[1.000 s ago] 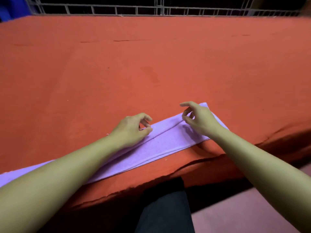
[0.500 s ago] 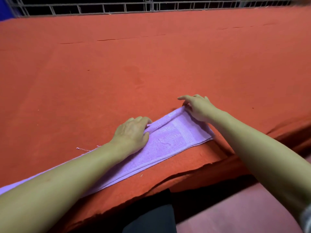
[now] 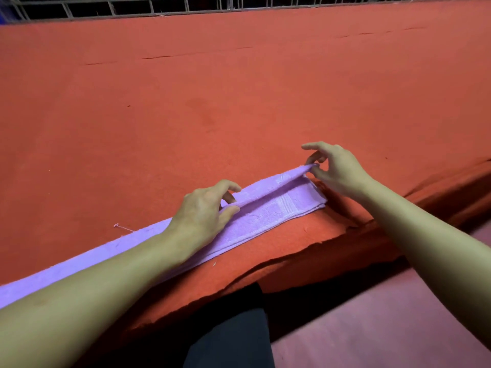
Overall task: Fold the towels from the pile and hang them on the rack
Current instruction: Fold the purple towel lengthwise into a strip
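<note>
— Where the red tabletop point(image 3: 239, 107) ends at its near edge, what lies along it?

— One lilac towel point(image 3: 268, 208), folded into a long narrow strip, running from the lower left up to the right, close to that edge.

— And the hands?

— Left hand point(image 3: 204, 211) sits mid-strip, thumb and fingers pinching a raised fold of the upper layer. Right hand point(image 3: 334, 168) pinches the same fold at the towel's far end with thumb and a finger, forefinger stretched out.

— Anything beyond?

— A loose thread point(image 3: 123, 227) just beside the towel, and a metal railing point(image 3: 186, 5) past the far edge.
</note>
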